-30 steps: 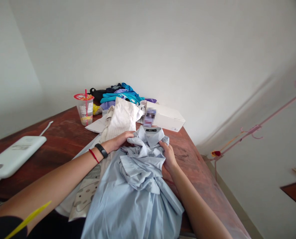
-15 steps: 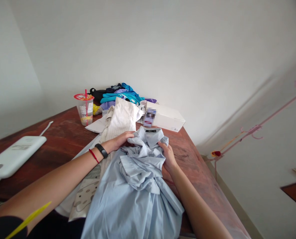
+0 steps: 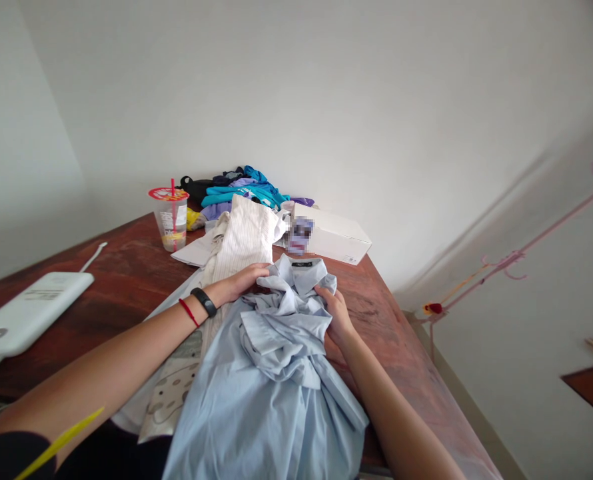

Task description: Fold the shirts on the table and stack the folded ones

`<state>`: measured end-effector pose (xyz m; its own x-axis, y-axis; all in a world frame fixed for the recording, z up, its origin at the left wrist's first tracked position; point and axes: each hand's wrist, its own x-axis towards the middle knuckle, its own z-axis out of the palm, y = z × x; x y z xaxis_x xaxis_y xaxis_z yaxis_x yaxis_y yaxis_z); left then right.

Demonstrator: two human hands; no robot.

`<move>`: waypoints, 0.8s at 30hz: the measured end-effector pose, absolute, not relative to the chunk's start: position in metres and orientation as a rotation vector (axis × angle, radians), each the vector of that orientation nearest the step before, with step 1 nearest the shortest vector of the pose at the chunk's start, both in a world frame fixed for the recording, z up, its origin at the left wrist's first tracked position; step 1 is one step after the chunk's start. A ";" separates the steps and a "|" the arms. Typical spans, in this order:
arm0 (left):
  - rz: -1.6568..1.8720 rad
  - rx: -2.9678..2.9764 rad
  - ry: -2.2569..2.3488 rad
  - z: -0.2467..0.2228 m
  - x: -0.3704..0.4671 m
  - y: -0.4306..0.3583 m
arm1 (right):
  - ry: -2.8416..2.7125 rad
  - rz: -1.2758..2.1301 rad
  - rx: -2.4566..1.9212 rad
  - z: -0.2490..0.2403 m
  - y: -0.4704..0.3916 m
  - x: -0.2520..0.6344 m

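Note:
A light blue collared shirt [image 3: 271,400] lies over the near part of the wooden table, its middle bunched in folds and its lower part spread towards me. Its collar, with a dark label inside, points to the wall. My left hand [image 3: 249,279] is closed on the cloth at the left of the collar. On the other side, my right hand [image 3: 335,312] pinches the shirt just below the collar's right edge. A cream striped garment [image 3: 244,230] and a spotted cloth [image 3: 169,397] lie to the left, partly under my left forearm.
At the left sits a white power bank [image 3: 36,313] with a cable. A lidded plastic cup [image 3: 171,223] with a red straw stands near a pile of clothes [image 3: 246,190]. Behind the collar is a white box [image 3: 331,233]. A pink rack [image 3: 541,233] stands to the right.

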<state>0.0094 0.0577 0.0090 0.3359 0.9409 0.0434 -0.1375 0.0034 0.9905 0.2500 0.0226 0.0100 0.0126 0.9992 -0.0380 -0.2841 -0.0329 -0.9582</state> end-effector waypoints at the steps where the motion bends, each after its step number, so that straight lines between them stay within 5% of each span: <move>1: 1.010 1.261 0.830 0.008 0.009 0.058 | -0.962 1.348 -1.029 0.010 0.023 0.250; 14: 1.160 1.166 1.063 0.010 0.013 0.063 | -0.909 1.287 -1.066 0.005 0.030 0.255; 20: 1.656 1.818 1.016 0.048 0.020 0.030 | -0.870 1.268 -1.041 0.010 0.029 0.257; 24: 1.309 2.342 0.810 0.048 0.032 0.005 | -0.910 1.267 -1.028 0.012 0.026 0.256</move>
